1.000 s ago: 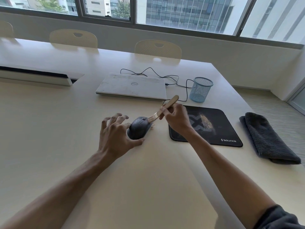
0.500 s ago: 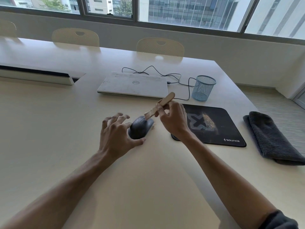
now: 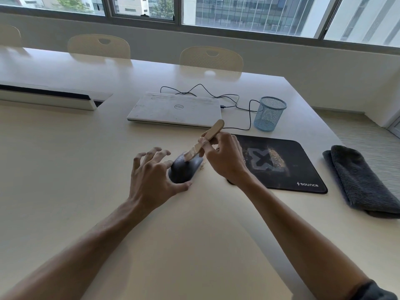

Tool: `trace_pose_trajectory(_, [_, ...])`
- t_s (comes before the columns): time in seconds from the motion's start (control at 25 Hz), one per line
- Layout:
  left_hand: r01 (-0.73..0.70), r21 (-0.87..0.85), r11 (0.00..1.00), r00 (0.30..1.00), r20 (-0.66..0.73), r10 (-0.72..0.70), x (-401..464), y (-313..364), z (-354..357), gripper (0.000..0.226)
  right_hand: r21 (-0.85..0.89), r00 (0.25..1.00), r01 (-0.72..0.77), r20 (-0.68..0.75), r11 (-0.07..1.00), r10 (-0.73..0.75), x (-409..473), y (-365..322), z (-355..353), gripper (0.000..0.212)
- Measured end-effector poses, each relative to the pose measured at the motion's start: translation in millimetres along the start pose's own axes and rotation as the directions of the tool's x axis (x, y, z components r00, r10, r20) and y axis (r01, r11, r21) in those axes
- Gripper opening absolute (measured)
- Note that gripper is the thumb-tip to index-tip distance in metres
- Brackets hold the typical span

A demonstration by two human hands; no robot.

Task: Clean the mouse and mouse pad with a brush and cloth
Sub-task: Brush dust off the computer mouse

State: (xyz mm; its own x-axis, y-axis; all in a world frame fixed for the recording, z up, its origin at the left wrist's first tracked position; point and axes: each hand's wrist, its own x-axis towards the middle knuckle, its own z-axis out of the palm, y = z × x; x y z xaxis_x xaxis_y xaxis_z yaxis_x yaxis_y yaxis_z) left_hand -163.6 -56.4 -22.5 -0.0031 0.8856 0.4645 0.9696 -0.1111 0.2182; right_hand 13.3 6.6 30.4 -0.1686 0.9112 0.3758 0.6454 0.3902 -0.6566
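Right hand (image 3: 225,158) grip on brush (image 3: 205,140), bristles against mouse (image 3: 184,169)

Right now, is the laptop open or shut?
Shut. The white laptop lies flat on the table with its lid down, logo facing up, and a cable plugged into its right side.
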Motion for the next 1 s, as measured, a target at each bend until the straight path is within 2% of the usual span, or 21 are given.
trace_pose_trajectory(0.08, [0.003, 0.008, 1.0, 1.0, -0.001, -0.003, 0.1, -0.6, 0.2, 0.077, -0.031, 0.999, -0.023, -0.048, 0.999, 0.022, 0.8, 3.0, 1.5, 0.029])
trace_pose_trajectory(0.2, [-0.001, 0.013, 1.0, 1.0, -0.003, 0.001, 0.1, -1.4, 1.0, 0.076, -0.001, 0.998, -0.034, 0.055, 0.999, 0.034, 3.4, 3.7, -2.5, 0.027])
trace_pose_trajectory(0.36, [0.002, 0.009, 1.0, 1.0, -0.001, -0.002, 0.4, -0.5, 0.6, 0.079, -0.029, 1.0, -0.025, 0.011, 0.999, 0.026, 2.5, -1.1, -2.5, 0.028])
trace_pose_trajectory(0.48, [0.005, 0.012, 1.0, 1.0, 0.004, -0.005, 0.7, -0.3, 0.2, 0.08, -0.046, 0.996, 0.01, 0.092, 0.999, -0.005, 3.4, -2.6, -3.4, 0.026])
trace_pose_trajectory(0.6, [0.003, 0.017, 1.0, 1.0, 0.009, -0.003, 0.5, -0.7, 0.7, 0.08, -0.001, 1.0, 0.009, 0.013, 1.0, -0.009, 3.2, 0.3, -1.0, 0.028])
trace_pose_trajectory(0.68, [0.007, 0.019, 1.0, 1.0, 0.008, -0.007, 0.0, -1.1, 1.1, 0.079, 0.014, 0.999, 0.029, 0.027, 0.999, -0.029, 0.1, 0.2, 1.6, 0.025])
trace_pose_trajectory(0.8, [0.008, 0.016, 1.0, 1.0, 0.008, -0.008, 0.2, -0.8, 0.5, 0.078, 0.047, 0.988, 0.081, 0.131, 0.996, -0.087, -1.1, -4.7, -3.1, 0.017])
trace_pose_trajectory(0.92, [0.007, 0.006, 1.0, 1.0, 0.002, -0.007, 0.5, -0.2, 0.1, 0.078, 0.048, 0.987, 0.134, 0.082, 0.99, -0.138, -1.2, -7.0, -5.8, 0.014])
trace_pose_trajectory(1.0, [0.012, 0.005, 1.0, 1.0, 0.002, -0.012, 0.1, 0.2, 0.1, 0.078, 0.05, 0.975, 0.167, 0.139, 0.985, -0.172, -4.4, -9.4, -5.7, 0.013])
